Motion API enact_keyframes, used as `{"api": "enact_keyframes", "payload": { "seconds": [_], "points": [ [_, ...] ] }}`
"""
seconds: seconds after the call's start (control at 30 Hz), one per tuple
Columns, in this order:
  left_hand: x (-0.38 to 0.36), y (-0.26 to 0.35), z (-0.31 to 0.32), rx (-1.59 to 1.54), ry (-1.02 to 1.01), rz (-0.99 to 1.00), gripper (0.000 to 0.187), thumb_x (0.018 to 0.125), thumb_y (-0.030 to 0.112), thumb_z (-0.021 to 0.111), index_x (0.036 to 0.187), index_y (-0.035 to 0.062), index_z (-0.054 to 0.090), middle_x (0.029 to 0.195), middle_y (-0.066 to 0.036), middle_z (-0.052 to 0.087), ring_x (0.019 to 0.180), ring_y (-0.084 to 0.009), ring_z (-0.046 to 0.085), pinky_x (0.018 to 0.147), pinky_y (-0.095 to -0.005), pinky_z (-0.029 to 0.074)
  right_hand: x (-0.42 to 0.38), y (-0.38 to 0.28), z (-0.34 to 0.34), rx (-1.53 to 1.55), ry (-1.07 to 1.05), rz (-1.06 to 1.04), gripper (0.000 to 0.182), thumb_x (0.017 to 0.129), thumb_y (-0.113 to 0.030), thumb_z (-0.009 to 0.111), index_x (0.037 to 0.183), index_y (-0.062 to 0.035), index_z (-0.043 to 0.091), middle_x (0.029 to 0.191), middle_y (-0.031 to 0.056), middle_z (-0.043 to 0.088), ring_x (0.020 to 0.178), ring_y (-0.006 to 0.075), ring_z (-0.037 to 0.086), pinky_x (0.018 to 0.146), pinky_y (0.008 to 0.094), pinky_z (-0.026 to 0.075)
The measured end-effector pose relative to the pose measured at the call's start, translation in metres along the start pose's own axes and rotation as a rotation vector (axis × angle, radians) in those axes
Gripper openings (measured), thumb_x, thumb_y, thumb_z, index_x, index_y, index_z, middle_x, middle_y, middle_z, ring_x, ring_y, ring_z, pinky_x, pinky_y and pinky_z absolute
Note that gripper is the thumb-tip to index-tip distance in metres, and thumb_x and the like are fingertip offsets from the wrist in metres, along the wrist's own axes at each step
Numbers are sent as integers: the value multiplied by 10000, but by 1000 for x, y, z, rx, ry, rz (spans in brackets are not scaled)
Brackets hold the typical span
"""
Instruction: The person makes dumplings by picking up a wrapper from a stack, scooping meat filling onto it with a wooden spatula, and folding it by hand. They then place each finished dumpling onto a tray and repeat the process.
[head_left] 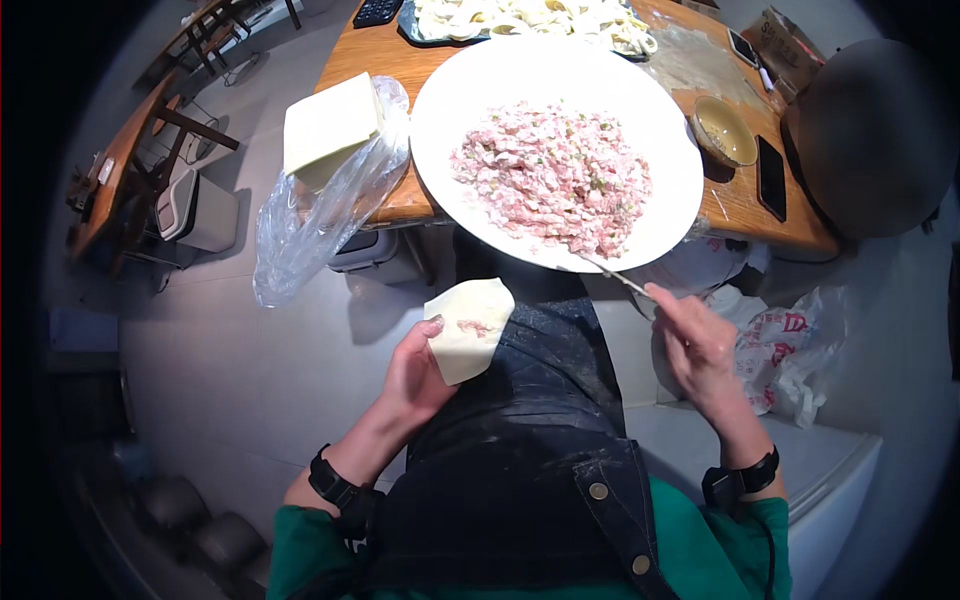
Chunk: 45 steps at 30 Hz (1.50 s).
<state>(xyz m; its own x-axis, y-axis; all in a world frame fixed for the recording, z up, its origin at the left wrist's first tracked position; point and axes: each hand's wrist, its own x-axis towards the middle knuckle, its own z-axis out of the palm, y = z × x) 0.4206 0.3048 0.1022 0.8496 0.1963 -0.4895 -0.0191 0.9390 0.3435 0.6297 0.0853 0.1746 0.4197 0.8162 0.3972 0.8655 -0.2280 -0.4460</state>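
Observation:
On my left hand (415, 370) lies a pale square wrapper (467, 335), its edge under my thumb, with a small smear of pink filling near its middle. My right hand (697, 345) is closed around a thin utensil (625, 282), whose far end is at the near rim of a large white bowl (435, 150). Inside the bowl sits a mound of pink minced filling (560, 170) with green bits. Left of the bowl, a stack of wrappers (330, 125) rests on the table, partly in a clear plastic bag (320, 235).
Behind the bowl, a tray (425, 38) holds folded dumplings (530, 18). At the right of the wooden table (800, 215) are a yellow bowl (724, 130) and a black phone (771, 178). Plastic bags (785, 350) lie beyond my right hand. Bins (200, 210) stand at left.

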Motion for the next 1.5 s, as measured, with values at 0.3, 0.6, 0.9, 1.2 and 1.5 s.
{"api": "enact_keyframes", "payload": {
  "seconds": [0.3,0.6,0.9,1.2,1.5],
  "points": [
    [25,-10,42,20,-194,-26,468,961,212,294,1330,-75,278,1347,-210,397,1236,-294,422,1064,-406,306,10,-1,0,-318,-31,-43,478,691,58,623,1125,-140,631,624,35,501,524,166,523,468,292,411],
    [34,0,56,-38,-228,-26,463,955,202,300,1345,-46,273,1351,-190,398,1240,-285,415,1053,-407,313,14,8,9,-300,-68,-91,511,677,41,612,1140,-174,621,597,17,459,505,169,506,450,308,405],
    [38,-3,58,-68,-238,-3,464,956,198,296,1345,-53,270,1359,-201,383,1251,-297,400,1064,-418,299,20,9,10,-237,-97,-80,464,709,33,610,1134,-154,617,588,37,489,492,198,519,447,323,417],
    [38,-3,57,-79,-243,15,465,961,210,277,1342,-57,264,1360,-202,378,1247,-293,403,1065,-418,299,7,-15,36,-120,-117,-102,505,685,40,602,1154,-149,602,619,30,494,534,190,530,449,316,416],
    [38,-5,35,-281,-269,9,469,969,199,246,1347,-78,242,1377,-221,351,1283,-322,348,1098,-446,234,4,-7,19,-24,-1,-50,544,666,66,611,1170,-138,597,621,39,495,542,191,547,470,315,426]
  ]
}}
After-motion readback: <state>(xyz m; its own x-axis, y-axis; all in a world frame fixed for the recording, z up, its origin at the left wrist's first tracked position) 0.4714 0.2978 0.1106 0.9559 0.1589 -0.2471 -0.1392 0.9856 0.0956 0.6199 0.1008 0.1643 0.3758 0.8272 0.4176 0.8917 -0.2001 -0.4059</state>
